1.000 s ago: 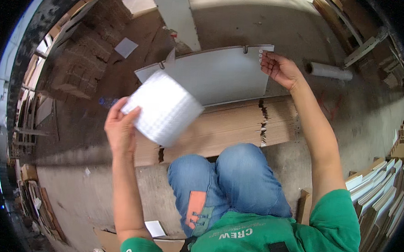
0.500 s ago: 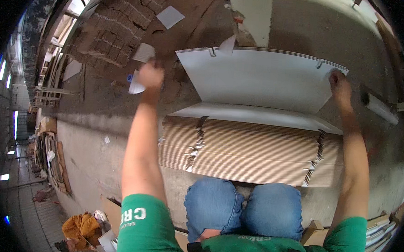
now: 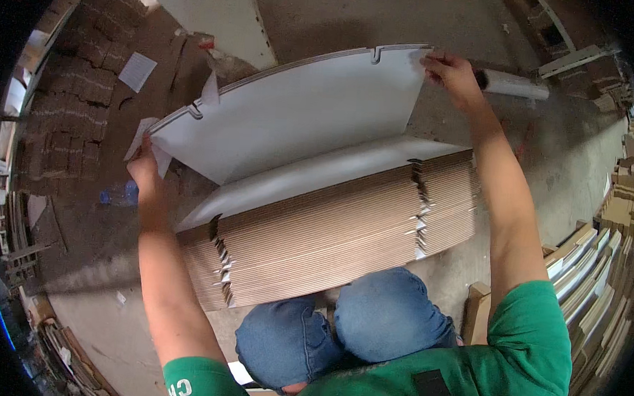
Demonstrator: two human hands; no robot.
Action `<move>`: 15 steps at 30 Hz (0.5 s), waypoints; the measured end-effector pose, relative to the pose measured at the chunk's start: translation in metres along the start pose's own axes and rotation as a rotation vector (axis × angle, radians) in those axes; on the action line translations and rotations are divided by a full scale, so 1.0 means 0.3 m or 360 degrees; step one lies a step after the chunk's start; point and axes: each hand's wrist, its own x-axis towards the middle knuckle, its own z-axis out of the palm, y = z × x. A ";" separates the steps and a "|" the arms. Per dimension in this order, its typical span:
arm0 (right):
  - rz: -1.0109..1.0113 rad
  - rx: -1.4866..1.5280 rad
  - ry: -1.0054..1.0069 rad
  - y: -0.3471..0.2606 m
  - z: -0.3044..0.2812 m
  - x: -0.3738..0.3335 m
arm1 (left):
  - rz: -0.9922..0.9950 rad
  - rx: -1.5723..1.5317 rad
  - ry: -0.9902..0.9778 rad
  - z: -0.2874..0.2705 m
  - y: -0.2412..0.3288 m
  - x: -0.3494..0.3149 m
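A thick bundle of folded cardboard sheets (image 3: 322, 234) stands on edge in front of my knees, brown edges upward, with slots cut across it. From its far side leans a flap of white-faced sheets (image 3: 300, 111), notched along the top edge. My right hand (image 3: 450, 77) pinches the flap's top right corner. At the top left corner, my left hand (image 3: 144, 166) has its fingers closed on the flap, a crumpled piece of white paper (image 3: 163, 158) against them. Another torn white scrap (image 3: 210, 92) sticks up near the left notch.
Stacked brown cardboard (image 3: 70, 113) lies at the far left, a white paper sheet (image 3: 137, 72) beside it. A plastic bottle (image 3: 120, 193) is left of my left hand. A roll of clear film (image 3: 513, 85) lies beyond my right hand. Board stacks (image 3: 592, 291) stand at right.
My left hand has come from left of the bundle, paper in it, to the flap's left corner. My right hand stays on the right corner. The whole view has turned.
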 end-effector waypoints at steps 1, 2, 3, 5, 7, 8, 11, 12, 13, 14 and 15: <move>0.0042 0.0113 -0.0004 -0.016 -0.012 -0.026 | -0.0066 0.0044 0.0026 0.024 0.017 -0.025; 0.0078 0.0242 -0.0003 -0.032 -0.022 -0.056 | -0.0113 0.0102 0.0057 0.028 0.047 -0.042; 0.0116 0.0374 -0.0021 -0.040 -0.014 -0.068 | -0.0191 0.0023 -0.0076 -0.010 0.044 -0.025; 0.0072 0.0532 -0.0090 -0.046 -0.008 -0.055 | -0.0353 -0.0136 -0.0330 -0.104 0.030 0.014; 0.0030 0.0552 -0.0105 -0.046 -0.049 -0.068 | -0.0368 0.0037 -0.0481 -0.039 0.180 -0.124; -0.0001 0.0520 -0.0151 -0.064 -0.044 -0.066 | -0.0379 0.0130 -0.0631 -0.092 0.185 -0.104; -0.0058 0.0379 -0.0184 -0.102 -0.015 -0.056 | -0.0310 0.0638 -0.0879 -0.151 0.166 -0.026; -0.0072 0.0327 -0.0172 -0.109 -0.004 -0.051 | -0.0268 0.0876 -0.0937 -0.112 0.203 -0.056; -0.0057 0.0322 -0.0142 -0.110 0.006 -0.046 | -0.0222 0.1114 -0.0994 -0.089 0.222 -0.072; -0.0046 0.0319 -0.0117 -0.114 0.019 -0.039 | -0.0221 0.1076 -0.0972 -0.094 0.218 -0.070; -0.0033 0.0316 -0.0091 -0.117 0.033 -0.031 | -0.0220 0.1038 -0.0951 -0.103 0.209 -0.063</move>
